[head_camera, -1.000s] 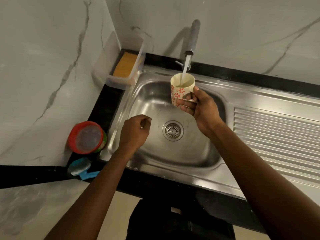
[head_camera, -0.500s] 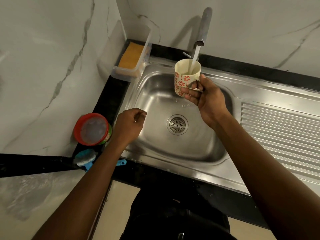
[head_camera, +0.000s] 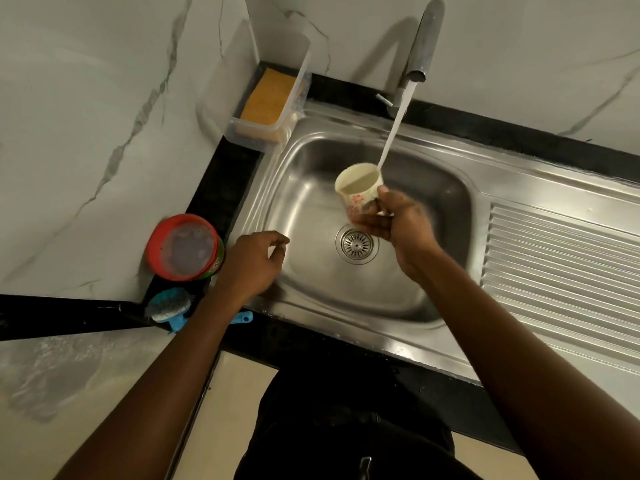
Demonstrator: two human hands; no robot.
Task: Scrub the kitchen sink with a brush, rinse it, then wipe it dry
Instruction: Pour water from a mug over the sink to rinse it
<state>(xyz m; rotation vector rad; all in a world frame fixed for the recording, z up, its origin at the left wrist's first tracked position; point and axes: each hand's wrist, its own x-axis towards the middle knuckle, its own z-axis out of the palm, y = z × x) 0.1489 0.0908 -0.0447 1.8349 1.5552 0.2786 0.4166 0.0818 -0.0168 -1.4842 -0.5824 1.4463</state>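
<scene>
My right hand [head_camera: 398, 230] grips a cream mug with red flowers [head_camera: 358, 190] over the steel sink basin [head_camera: 311, 202], above the round drain [head_camera: 357, 243]. The mug holds water and tilts a little toward the left. Water runs from the tap [head_camera: 424, 43] and falls just past the mug's right rim. My left hand [head_camera: 254, 263] hovers over the basin's left rim, fingers loosely curled with nothing in them. A blue scrub brush [head_camera: 171, 306] lies on the black counter at the lower left, partly behind my left forearm.
A red-rimmed round tub [head_camera: 185, 247] stands left of the sink. A clear plastic box [head_camera: 259, 133] with an orange sponge [head_camera: 268, 97] sits in the back corner. The ribbed drainboard [head_camera: 561, 265] lies to the right. Marble walls close in on the left and back.
My right hand has lowered the mug away from the tap spout, down toward the drain, and it now tilts. My left hand stays near the left rim.
</scene>
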